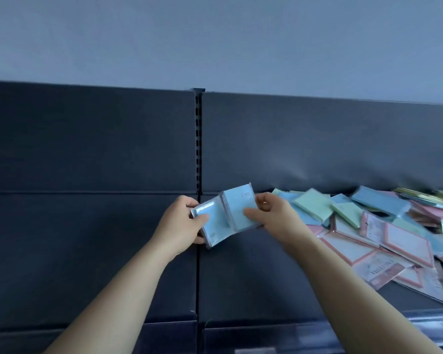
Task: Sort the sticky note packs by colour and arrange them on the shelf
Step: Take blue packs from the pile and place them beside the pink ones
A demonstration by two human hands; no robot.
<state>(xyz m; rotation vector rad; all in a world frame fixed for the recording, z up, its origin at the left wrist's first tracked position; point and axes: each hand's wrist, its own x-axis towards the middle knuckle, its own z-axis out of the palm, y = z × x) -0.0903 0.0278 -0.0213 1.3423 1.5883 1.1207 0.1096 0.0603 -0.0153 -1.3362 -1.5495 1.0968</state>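
While the left hand (182, 226) grips one pale blue pack (215, 229) by its left edge, the right hand (274, 216) pinches a second blue pack (237, 201). The two packs meet edge to edge above the dark shelf (87, 251). To the right, a jumbled heap of blue, green and pink packs (368, 226) lies on the shelf.

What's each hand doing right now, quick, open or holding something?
Left hand: holding a light blue sticky note pack, thumb on its face.
Right hand: holding a second light blue pack right beside the first.
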